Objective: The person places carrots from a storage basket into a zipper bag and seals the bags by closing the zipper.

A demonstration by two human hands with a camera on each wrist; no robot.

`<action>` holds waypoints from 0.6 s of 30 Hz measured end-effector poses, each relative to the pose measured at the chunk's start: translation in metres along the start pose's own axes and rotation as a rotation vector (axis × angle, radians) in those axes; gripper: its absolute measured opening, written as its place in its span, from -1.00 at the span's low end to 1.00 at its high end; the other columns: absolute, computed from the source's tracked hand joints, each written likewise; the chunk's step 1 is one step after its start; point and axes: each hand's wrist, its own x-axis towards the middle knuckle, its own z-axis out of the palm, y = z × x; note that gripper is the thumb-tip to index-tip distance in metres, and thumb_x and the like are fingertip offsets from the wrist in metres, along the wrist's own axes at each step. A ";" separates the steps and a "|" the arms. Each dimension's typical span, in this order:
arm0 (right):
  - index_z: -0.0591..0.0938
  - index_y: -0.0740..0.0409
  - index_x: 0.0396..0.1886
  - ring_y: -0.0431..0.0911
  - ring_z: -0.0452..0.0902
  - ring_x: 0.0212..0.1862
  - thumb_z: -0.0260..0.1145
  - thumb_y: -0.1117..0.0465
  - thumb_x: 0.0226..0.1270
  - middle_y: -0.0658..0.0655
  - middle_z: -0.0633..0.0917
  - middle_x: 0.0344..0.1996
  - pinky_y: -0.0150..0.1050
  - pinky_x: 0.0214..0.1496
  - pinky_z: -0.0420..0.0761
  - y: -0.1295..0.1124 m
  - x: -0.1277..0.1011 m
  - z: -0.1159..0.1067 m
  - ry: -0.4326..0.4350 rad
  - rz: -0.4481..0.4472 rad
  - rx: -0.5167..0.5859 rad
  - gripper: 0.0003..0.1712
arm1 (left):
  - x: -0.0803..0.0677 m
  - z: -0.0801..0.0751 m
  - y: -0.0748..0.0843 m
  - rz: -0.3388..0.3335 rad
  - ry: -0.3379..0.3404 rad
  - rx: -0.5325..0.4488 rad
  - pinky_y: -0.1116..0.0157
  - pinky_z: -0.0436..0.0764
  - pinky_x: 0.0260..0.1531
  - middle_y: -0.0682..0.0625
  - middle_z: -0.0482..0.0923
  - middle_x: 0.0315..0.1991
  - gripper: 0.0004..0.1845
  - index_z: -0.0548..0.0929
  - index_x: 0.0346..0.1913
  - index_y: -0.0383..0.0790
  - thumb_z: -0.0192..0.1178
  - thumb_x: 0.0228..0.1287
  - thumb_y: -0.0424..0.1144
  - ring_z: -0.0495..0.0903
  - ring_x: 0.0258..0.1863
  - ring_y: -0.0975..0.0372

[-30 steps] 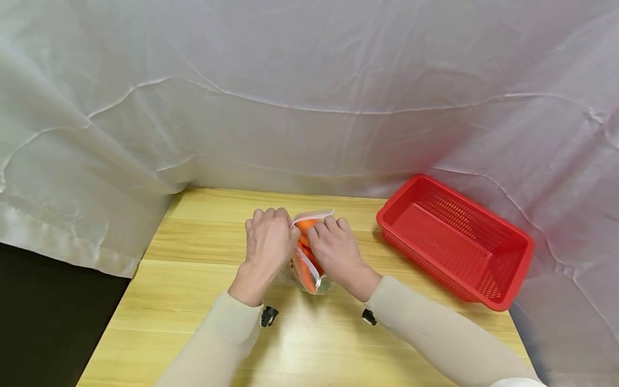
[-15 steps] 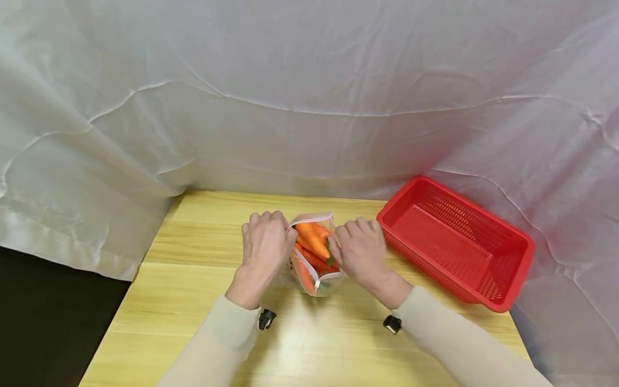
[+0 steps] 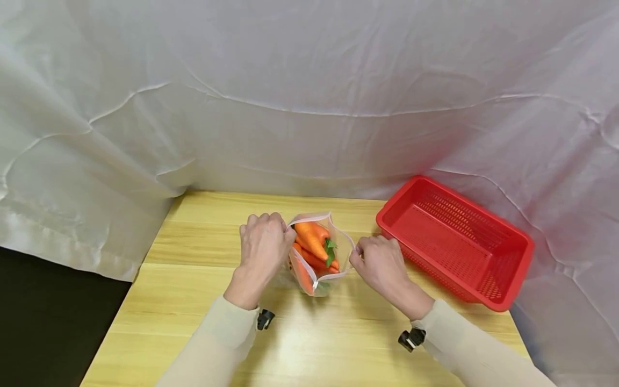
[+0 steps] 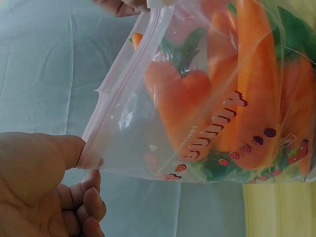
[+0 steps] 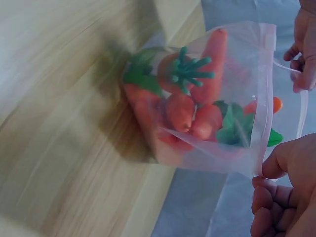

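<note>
bag (image 3: 316,258) upright on surface (image 3: 203,301), mouth open, carrots (image 3: 311,242) inside | left hand (image 3: 261,250) grip pinches left rim; right hand (image 3: 382,266) grip pinches right rim | advice: pull the rims apart evenly, keep the bottom down, else it may tip

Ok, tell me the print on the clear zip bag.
Red strawberries and dark lettering on the clear zip bag, best in the left wrist view.

The clear bag (image 4: 207,118) bears dark printed letters beside small strawberries, too distorted to read.
</note>
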 end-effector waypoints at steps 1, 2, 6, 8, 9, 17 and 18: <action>0.58 0.02 -0.58 0.07 0.58 -0.34 0.30 0.25 0.18 -0.01 0.61 -0.60 0.03 -0.17 0.44 -0.001 0.001 0.000 0.004 0.003 0.009 -0.84 | 0.000 0.000 0.000 -0.001 0.001 0.004 0.12 0.31 -0.27 -0.02 0.47 -0.49 -0.81 0.53 -0.47 -0.12 0.19 0.31 -0.22 0.42 -0.34 -0.01; 0.58 0.01 -0.58 0.07 0.58 -0.34 0.31 0.25 0.16 -0.02 0.61 -0.60 0.03 -0.17 0.44 -0.001 0.002 -0.001 0.009 0.004 0.018 -0.84 | 0.000 0.000 0.000 -0.001 0.000 0.004 0.12 0.31 -0.27 -0.01 0.47 -0.49 -0.81 0.53 -0.47 -0.12 0.19 0.31 -0.22 0.42 -0.34 -0.01; 0.59 0.02 -0.58 0.06 0.57 -0.36 0.30 0.27 0.13 -0.02 0.62 -0.60 -0.01 -0.19 0.43 -0.004 0.006 -0.002 0.042 -0.001 0.046 -0.86 | -0.001 -0.001 -0.001 0.000 -0.005 -0.003 0.13 0.30 -0.28 -0.01 0.46 -0.49 -0.81 0.53 -0.48 -0.11 0.19 0.31 -0.22 0.42 -0.34 -0.01; 0.59 0.04 -0.57 0.04 0.54 -0.38 0.30 0.27 0.14 -0.01 0.62 -0.60 -0.03 -0.21 0.42 -0.005 0.008 -0.003 0.067 -0.009 0.064 -0.87 | -0.001 -0.001 -0.001 0.002 -0.007 -0.006 0.13 0.31 -0.28 -0.01 0.46 -0.50 -0.80 0.52 -0.48 -0.11 0.19 0.32 -0.22 0.42 -0.36 -0.01; 0.59 0.05 -0.57 0.04 0.53 -0.38 0.30 0.26 0.14 -0.01 0.62 -0.60 -0.04 -0.21 0.42 -0.006 0.010 -0.005 0.078 -0.012 0.076 -0.88 | -0.001 -0.001 0.000 0.001 -0.008 -0.009 0.12 0.31 -0.28 -0.02 0.46 -0.51 -0.79 0.51 -0.49 -0.11 0.18 0.31 -0.22 0.42 -0.37 -0.01; 0.62 0.09 -0.50 0.02 0.52 -0.34 0.29 0.27 0.22 0.02 0.65 -0.53 -0.07 -0.17 0.43 -0.024 0.032 -0.018 0.119 -0.043 0.216 -0.89 | 0.001 -0.002 0.014 -0.017 -0.065 -0.099 0.10 0.37 -0.25 -0.02 0.53 -0.48 -0.81 0.55 -0.45 -0.11 0.16 0.35 -0.18 0.45 -0.35 0.01; 0.63 0.09 -0.49 0.02 0.53 -0.32 0.29 0.27 0.22 0.02 0.66 -0.52 -0.07 -0.16 0.45 -0.026 0.034 -0.019 0.120 -0.049 0.231 -0.90 | 0.001 -0.002 0.016 -0.016 -0.071 -0.108 0.10 0.37 -0.25 -0.01 0.53 -0.47 -0.81 0.55 -0.44 -0.10 0.17 0.35 -0.17 0.45 -0.35 0.01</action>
